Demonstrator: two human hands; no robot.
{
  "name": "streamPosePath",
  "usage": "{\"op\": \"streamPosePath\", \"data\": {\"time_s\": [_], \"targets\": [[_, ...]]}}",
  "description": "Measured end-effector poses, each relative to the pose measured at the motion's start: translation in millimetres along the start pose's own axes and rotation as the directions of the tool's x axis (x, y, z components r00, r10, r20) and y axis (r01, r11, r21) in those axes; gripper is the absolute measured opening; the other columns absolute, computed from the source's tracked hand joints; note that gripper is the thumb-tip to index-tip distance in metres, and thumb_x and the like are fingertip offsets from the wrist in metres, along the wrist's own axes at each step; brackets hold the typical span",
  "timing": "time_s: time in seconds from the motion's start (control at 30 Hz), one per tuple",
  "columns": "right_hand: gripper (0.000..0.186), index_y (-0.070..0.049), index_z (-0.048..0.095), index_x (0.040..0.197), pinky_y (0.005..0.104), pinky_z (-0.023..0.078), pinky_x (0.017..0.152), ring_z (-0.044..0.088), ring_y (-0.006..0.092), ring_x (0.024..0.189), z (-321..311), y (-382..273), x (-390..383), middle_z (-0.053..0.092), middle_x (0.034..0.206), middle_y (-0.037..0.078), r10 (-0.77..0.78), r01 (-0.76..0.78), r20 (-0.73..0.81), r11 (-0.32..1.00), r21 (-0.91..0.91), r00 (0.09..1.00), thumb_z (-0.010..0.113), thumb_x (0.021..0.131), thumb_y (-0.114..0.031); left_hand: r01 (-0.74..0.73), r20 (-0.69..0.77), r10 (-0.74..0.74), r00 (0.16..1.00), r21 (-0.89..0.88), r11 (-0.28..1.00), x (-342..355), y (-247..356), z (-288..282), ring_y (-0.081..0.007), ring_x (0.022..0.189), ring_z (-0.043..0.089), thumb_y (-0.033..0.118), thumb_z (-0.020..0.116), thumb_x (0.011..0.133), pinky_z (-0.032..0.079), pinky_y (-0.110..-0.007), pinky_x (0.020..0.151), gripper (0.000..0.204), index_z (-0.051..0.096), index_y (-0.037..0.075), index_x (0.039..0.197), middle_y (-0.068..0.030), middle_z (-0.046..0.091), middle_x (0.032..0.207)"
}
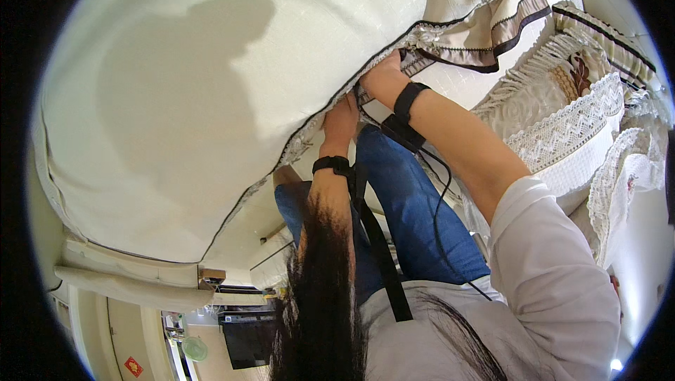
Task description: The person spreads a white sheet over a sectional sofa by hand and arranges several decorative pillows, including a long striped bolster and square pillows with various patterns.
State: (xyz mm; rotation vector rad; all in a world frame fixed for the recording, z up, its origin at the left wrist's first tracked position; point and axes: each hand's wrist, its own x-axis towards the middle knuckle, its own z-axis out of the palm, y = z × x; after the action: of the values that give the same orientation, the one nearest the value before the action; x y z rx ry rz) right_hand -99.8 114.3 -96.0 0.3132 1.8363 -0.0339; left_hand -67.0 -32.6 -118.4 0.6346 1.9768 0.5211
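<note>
A large cream cloth with a dark-piped lace edge spreads across the upper left. My left hand reaches to this edge, and its fingers disappear beneath the cloth. Just right of it and farther up, my right hand meets the same edge. Its fingers are mostly covered too, so whether either hand grips the cloth cannot be made out. A satin ruffle with dark trim hangs beside my right hand. Both wrists wear black straps, the right one with a black box and a cable.
White lace-trimmed fabric lies heaped at the right, near a striped cushion. My knees in blue jeans are under my arms. Lower left are a black screen-like panel and a pale green round object. Dark hair hides part of my left forearm.
</note>
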Motion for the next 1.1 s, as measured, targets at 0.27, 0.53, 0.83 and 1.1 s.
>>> {"op": "streamPosePath", "data": {"time_s": [0.27,0.53,0.83,1.1], "targets": [[0.05,-0.012,0.041,0.135,0.044,0.022,0.107,0.033,0.0313,0.13,-14,5,-28,0.036,0.141,0.013,-0.202,0.199,0.112,0.979,0.035,0.973,0.043,0.086,-0.025,0.257,0.048,-0.258,0.965,-0.369,0.893,-14,-11,12,-0.044,0.092,0.057,0.034,0.032,0.094,0.044,-0.046,0.083,0.049,0.058,-0.007,0.103,-0.0274,0.058,0.106],[0.055,-0.022,0.029,0.142,0.0454,0.013,0.109,0.019,0.0255,0.137,-23,-31,-22,0.024,0.148,0.003,-0.033,0.042,0.104,0.995,-0.086,0.994,0.036,0.09,-0.038,0.306,0.141,-0.276,0.951,-0.284,0.909,-19,-33,13,-0.0394,0.11,0.05,0.034,0.035,0.094,0.036,-0.043,0.097,0.047,0.051,-0.003,0.117,-0.0243,0.052,0.121],[0.056,-0.014,0.035,0.139,0.0478,0.014,0.109,0.027,0.028,0.134,-9,-71,-37,0.033,0.144,0.008,-0.184,0.19,0.087,0.98,-0.062,0.979,0.039,0.087,-0.035,0.507,0.139,-0.498,0.856,-0.037,0.861,-84,-154,42,-0.0329,0.116,0.047,0.033,0.039,0.094,0.037,-0.04,0.098,0.044,0.05,0.003,0.124,-0.0161,0.049,0.128],[0.05,-0.015,0.048,0.13,0.0532,0.027,0.101,0.043,0.026,0.124,69,-83,14,0.045,0.136,0.007,-0.362,0.362,0.027,0.932,-0.013,0.932,0.048,0.086,-0.039,0.391,0.073,-0.386,0.919,-0.277,0.878,-146,-181,-1,-0.0299,0.109,0.054,0.029,0.043,0.094,0.044,-0.038,0.092,0.039,0.053,0.003,0.12,-0.0132,0.059,0.117]]}}
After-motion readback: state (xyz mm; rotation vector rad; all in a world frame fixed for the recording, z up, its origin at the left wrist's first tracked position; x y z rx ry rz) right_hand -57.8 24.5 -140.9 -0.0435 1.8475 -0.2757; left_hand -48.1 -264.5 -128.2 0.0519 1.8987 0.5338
